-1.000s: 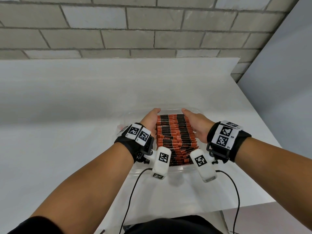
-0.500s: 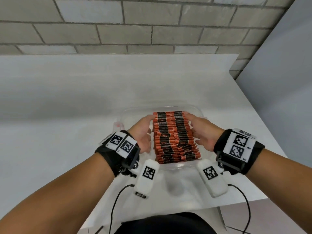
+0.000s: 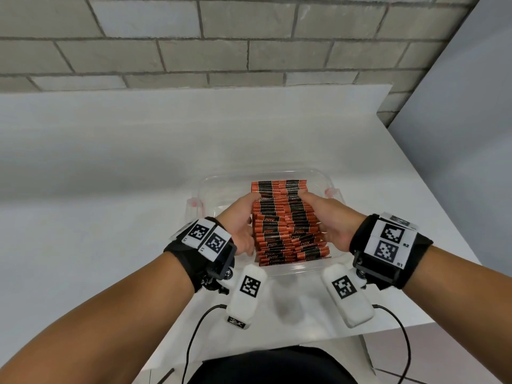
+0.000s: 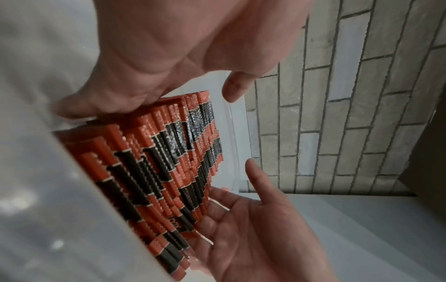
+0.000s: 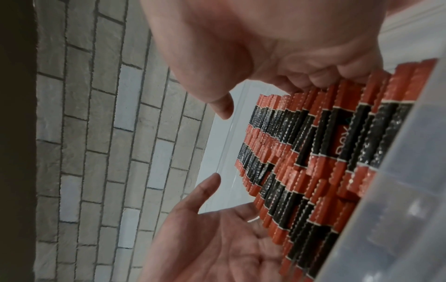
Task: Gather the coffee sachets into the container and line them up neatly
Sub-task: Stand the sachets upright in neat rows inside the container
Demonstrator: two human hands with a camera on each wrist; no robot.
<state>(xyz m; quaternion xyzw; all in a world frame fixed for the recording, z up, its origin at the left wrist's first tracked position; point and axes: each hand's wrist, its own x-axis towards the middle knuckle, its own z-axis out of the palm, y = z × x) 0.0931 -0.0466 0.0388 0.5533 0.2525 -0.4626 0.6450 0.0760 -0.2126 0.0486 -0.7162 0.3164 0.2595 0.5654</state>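
Note:
A row of red-and-black coffee sachets point(image 3: 279, 217) stands on edge in a clear plastic container point(image 3: 266, 172) near the table's front edge. My left hand point(image 3: 243, 217) lies flat against the sachets' left ends and my right hand point(image 3: 325, 214) against their right ends, each thumb resting on top of the row. In the left wrist view, my left hand point(image 4: 156, 80) presses the sachets point(image 4: 169, 162) from above and the right hand point(image 4: 253, 219) faces it, palm open. The right wrist view mirrors this: right hand point(image 5: 265, 76), sachets point(image 5: 313, 152), left hand point(image 5: 217, 238). The nearest sachets sit slightly uneven.
The container stands on a white table point(image 3: 110, 189) against a grey brick wall point(image 3: 221, 51). The table's right edge point(image 3: 432, 206) drops off beside a plain grey wall. Small reddish clips point(image 3: 195, 202) sit on the container's sides. Camera cables point(image 3: 194, 342) hang over the front edge.
Both hands slid back toward me along the sides of the row, then forward again, thumbs now on top. The sachets stay in the container.

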